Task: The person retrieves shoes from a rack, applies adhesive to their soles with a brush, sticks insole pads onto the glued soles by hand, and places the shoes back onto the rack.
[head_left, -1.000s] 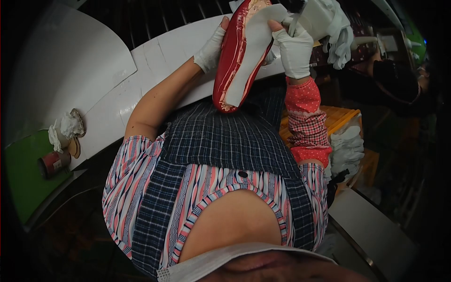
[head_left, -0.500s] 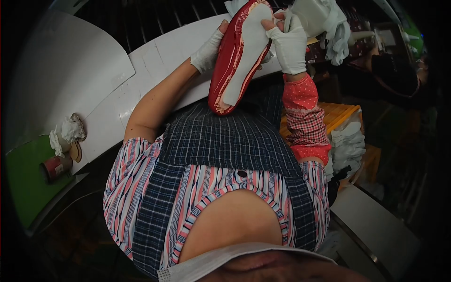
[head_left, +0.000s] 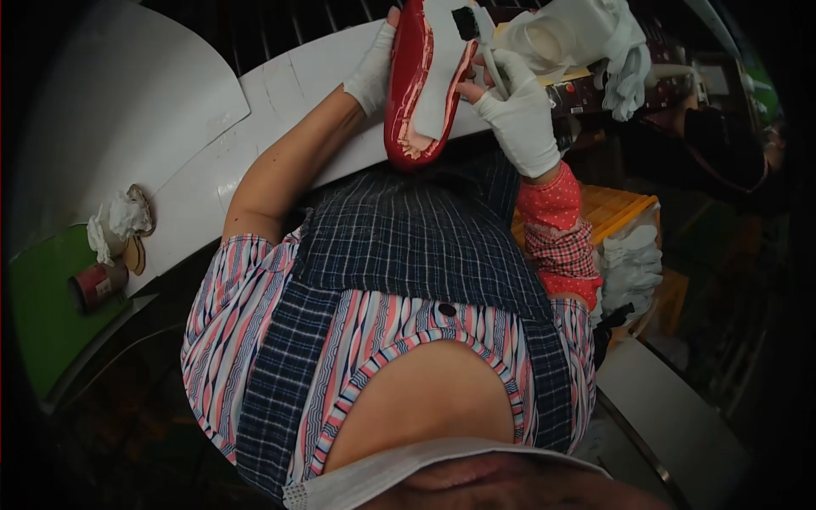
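Note:
A glossy red shoe [head_left: 403, 93] is held sole side up over the white work surface's near edge. A pale sheet covers the middle of its underside, inside a rough, gathered margin. My left hand [head_left: 374, 72], in a white fingerless glove, grips the shoe along its left side; most of its fingers are hidden behind the shoe. In my right hand [head_left: 517, 110], also gloved in white, is a white-handled brush [head_left: 491, 59] with black bristles. The bristles overlap the upper part of the pale underside, and my right fingertips are close to the shoe's right edge.
A whitish plastic container [head_left: 552, 38] stands just past my right hand, with a pale cloth [head_left: 627, 76] hanging from it. Left lie crumpled white paper [head_left: 129, 212] and a red tin [head_left: 98, 285]. An orange-yellow crate [head_left: 620, 208] is at my right side. Another person's dark sleeve [head_left: 722, 144] shows far right.
My right hand has left the shoe's underside and now holds the brush beside it. The shoe has shifted up in the view, with my left hand still on it.

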Motion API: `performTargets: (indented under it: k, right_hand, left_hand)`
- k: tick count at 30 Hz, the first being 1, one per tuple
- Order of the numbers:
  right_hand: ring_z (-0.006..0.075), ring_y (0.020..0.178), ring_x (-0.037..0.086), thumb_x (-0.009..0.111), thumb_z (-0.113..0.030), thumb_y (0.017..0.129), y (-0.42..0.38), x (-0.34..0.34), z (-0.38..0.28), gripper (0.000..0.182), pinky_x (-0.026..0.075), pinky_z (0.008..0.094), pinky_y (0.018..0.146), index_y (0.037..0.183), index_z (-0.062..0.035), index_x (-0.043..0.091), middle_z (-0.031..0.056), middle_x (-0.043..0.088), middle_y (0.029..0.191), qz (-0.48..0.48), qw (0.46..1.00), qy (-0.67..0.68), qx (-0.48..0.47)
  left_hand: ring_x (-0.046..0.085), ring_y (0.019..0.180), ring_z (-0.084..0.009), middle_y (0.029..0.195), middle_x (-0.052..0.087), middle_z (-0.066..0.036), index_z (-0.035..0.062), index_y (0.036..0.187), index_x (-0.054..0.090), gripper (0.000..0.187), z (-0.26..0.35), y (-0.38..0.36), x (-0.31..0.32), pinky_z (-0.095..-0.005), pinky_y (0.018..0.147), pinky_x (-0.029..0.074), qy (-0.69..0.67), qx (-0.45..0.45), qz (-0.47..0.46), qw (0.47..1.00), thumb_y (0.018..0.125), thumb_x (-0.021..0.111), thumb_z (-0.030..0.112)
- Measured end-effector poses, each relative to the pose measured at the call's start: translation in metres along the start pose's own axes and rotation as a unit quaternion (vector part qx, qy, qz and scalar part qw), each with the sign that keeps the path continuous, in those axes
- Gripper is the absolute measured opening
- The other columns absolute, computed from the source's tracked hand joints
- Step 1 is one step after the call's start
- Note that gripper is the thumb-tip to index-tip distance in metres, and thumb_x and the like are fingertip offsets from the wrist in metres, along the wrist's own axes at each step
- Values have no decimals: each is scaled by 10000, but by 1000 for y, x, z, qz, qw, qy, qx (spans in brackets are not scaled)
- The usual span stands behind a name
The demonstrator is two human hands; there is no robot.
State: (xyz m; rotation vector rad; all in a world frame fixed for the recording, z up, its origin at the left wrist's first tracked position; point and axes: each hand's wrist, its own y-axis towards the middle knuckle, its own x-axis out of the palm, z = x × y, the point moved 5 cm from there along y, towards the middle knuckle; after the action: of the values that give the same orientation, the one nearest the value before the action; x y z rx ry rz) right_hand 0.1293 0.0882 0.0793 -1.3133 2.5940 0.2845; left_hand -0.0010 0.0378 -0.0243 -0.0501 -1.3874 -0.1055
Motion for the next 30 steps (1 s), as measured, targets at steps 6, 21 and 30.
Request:
performTargets:
  k: [6,21,30]
  right_hand:
    - [42,667,411,723,-83,763,-8,13,-4,384,397,168,575,1083,-7,525,-20,420,813,-28,995,-98,-23]
    - [102,844,531,543,-189,920,-3,-39,71,311,420,223,768,1139,31,540,67,600,922,176,983,-37,47]
    - [28,542,371,526,-204,929,-3,-54,114,268,302,174,486,1081,13,571,-38,490,689,229,969,77,47]
  left_hand:
    - [653,907,-258,1167,566,-160,106,1348,344,907,1,0,7,-351,670,599,143,17,106,984,761,259,792]
    - [589,1056,-269,1279,476,-183,129,1370,307,815,77,-3,-32,-376,780,569,247,149,222,931,824,215,727]
    - [625,813,-237,1000,620,-153,92,1164,513,488,189,24,-43,-331,550,531,-6,185,118,976,916,281,443]
